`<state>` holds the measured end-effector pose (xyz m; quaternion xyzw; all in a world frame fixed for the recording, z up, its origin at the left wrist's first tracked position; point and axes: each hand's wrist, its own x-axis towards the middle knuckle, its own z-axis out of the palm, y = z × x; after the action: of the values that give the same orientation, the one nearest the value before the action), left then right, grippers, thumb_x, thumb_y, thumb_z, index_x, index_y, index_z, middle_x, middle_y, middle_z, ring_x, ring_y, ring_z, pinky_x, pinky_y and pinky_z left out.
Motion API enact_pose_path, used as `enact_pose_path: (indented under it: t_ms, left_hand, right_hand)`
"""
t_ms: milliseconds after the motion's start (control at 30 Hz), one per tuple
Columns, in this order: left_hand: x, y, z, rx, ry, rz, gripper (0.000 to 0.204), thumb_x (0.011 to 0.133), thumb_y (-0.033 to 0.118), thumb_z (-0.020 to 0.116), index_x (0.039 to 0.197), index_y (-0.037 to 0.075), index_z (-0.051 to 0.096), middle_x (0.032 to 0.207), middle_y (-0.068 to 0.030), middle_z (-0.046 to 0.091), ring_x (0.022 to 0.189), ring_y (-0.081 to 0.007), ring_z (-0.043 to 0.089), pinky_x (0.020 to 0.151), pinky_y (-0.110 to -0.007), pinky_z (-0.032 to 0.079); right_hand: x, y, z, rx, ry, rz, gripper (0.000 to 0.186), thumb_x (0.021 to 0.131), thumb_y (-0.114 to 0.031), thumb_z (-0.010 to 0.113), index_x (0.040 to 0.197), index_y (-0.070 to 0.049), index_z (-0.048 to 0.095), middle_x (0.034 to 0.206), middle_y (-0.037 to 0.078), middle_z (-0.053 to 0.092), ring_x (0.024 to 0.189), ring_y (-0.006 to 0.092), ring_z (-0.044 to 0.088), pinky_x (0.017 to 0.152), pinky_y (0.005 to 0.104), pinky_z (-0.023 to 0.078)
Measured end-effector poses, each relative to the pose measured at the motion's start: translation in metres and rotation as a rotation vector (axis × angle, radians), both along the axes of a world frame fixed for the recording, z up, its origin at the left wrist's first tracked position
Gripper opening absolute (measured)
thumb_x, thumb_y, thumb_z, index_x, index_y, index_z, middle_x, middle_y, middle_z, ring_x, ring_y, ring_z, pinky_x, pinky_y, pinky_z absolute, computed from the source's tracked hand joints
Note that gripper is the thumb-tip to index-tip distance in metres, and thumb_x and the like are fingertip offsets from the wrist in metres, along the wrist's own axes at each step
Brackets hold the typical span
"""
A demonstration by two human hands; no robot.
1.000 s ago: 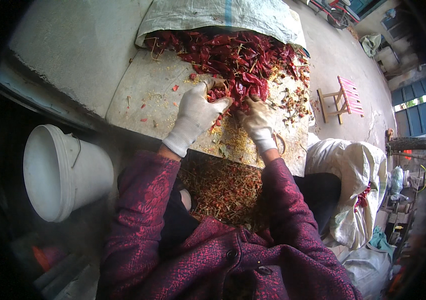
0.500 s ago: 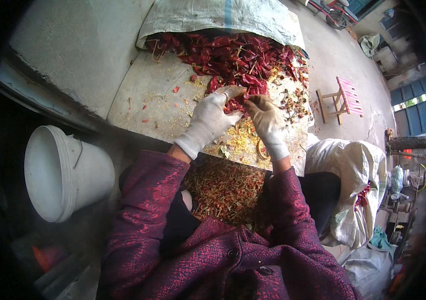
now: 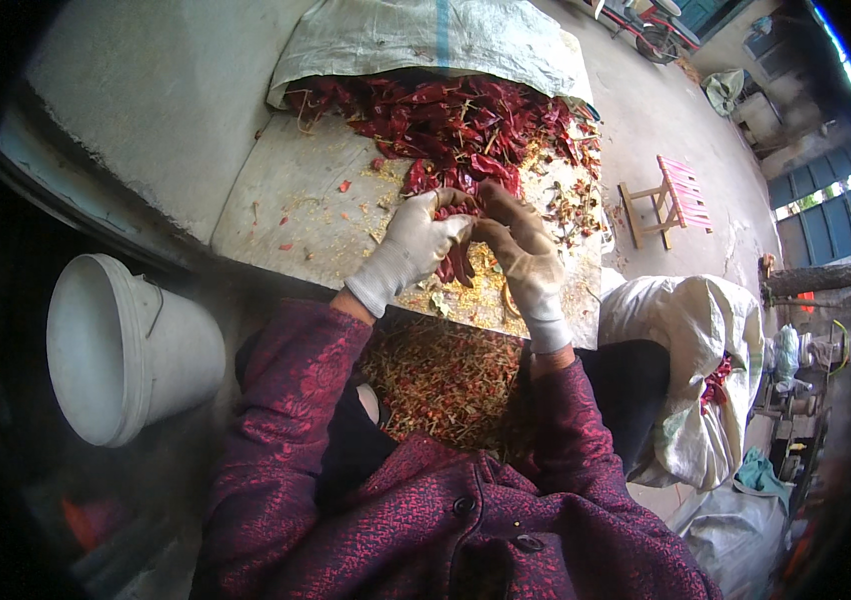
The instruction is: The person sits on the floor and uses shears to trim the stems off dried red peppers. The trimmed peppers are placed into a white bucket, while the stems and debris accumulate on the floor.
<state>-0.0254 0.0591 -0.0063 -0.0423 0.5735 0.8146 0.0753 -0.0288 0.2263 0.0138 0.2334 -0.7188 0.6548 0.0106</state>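
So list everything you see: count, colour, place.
Board: one, pale grey, before the person
Dried peppers: many, dark red, heaped on the board
Striped sack: one, whitish and blue, board's far end
Seeds: many, yellow, scattered on the board
Stem scraps: many, brown and red, below the board
Bucket: one, white, left
Stuffed sack: one, white, right of the board
Stool: one, pink and wooden, right
Wheeled vehicle: one, red, top right
Panels: several, blue, right edge
Other clutter: uncounted, dim, right
Sleeves: two, dark with pink-red, below
Left grip: one, white-gloved, at the peppers
Right grip: one, soiled white glove, beside the left
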Motion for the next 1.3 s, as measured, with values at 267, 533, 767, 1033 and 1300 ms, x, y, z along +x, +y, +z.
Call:
enact_pose_path:
  t_ms: [267,533,767,1033,1300]
  left_hand:
    - [0.018,0.005,0.018,0.051,0.039,-0.221,0.023,0.096,0.01,0.061,0.112,-0.006,0.062,0.09,-0.0042,0.067,0.079,-0.0096,0.063,0.077,-0.025,0.053]
    - [0.026,-0.022,0.024,-0.032,0.335,-0.144,0.021,0.095,0.011,0.067,0.112,-0.002,0.065,0.102,-0.0068,0.07,0.094,-0.0159,0.07,0.083,-0.029,0.059]
    - [0.003,-0.052,0.002,0.233,0.166,0.136,0.024,0.102,0.014,0.058,0.12,-0.001,0.056,0.103,-0.01,0.07,0.088,-0.0158,0.069,0.083,-0.029,0.057]
    - [-0.001,-0.042,0.006,0.154,0.141,0.121,0.016,0.1,0.011,0.059,0.112,0.0,0.062,0.101,-0.0078,0.07,0.085,-0.0151,0.068,0.08,-0.029,0.055]
    - [0.001,-0.029,0.015,-0.271,0.034,0.094,0.032,0.094,0.001,0.065,0.126,0.0,0.062,0.113,-0.0073,0.069,0.096,-0.0116,0.066,0.084,-0.025,0.055]
  right_hand:
    - [0.001,0.001,-0.02,-0.51,-0.284,-0.08,0.026,0.1,-0.021,0.062,0.117,-0.003,0.068,0.109,0.009,0.073,0.099,0.0198,0.069,0.088,0.0315,0.053]
    - [-0.016,0.06,-0.051,0.705,-0.448,0.183,0.047,0.099,-0.051,0.055,0.09,-0.008,0.07,0.069,0.004,0.065,0.067,0.0143,0.064,0.062,0.0283,0.052]
    - [-0.029,0.059,-0.12,0.802,0.359,-0.336,0.025,0.101,-0.025,0.054,0.111,-0.01,0.071,0.089,0.01,0.073,0.069,0.0233,0.069,0.064,0.0358,0.056]
    - [-0.089,0.033,-0.152,1.321,0.354,-0.356,0.009,0.093,-0.01,0.058,0.097,-0.008,0.065,0.09,0.014,0.068,0.08,0.0304,0.067,0.074,0.0385,0.055]
    - [-0.048,0.038,-0.098,-0.139,-0.494,-0.273,0.045,0.096,-0.02,0.066,0.133,0.003,0.054,0.114,0.016,0.069,0.095,0.0203,0.068,0.084,0.0294,0.056]
